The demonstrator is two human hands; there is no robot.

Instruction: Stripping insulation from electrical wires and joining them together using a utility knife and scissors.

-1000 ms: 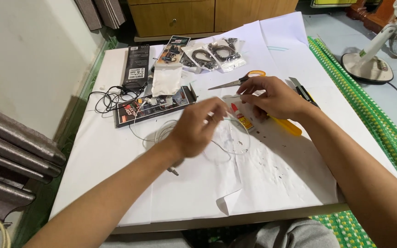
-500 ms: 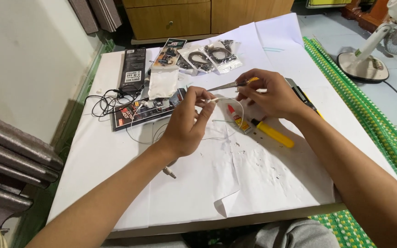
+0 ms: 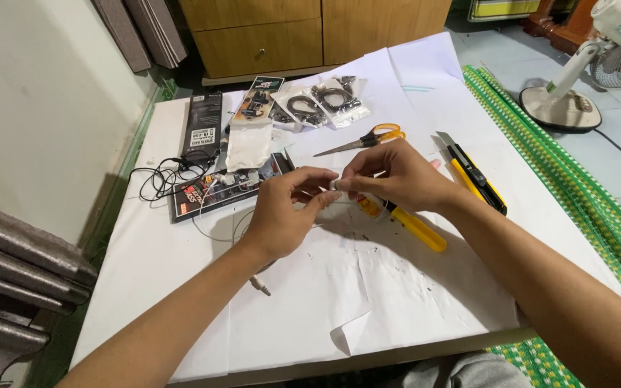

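Both hands meet above the middle of the surface [image 3: 181,316]: the left hand [image 3: 282,215] and right hand [image 3: 397,176] pinch a small white piece [image 3: 336,185], possibly an earphone part on a thin white cable [image 3: 217,233]. Just beneath lies a yellow-handled tool [image 3: 415,228]; a yellow utility knife [image 3: 472,172] and orange-handled scissors [image 3: 368,138] lie beyond.

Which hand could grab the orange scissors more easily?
Probably the right hand. The scissors lie just beyond its knuckles, while the left hand sits farther off. Both hands are pinching a small white piece now.
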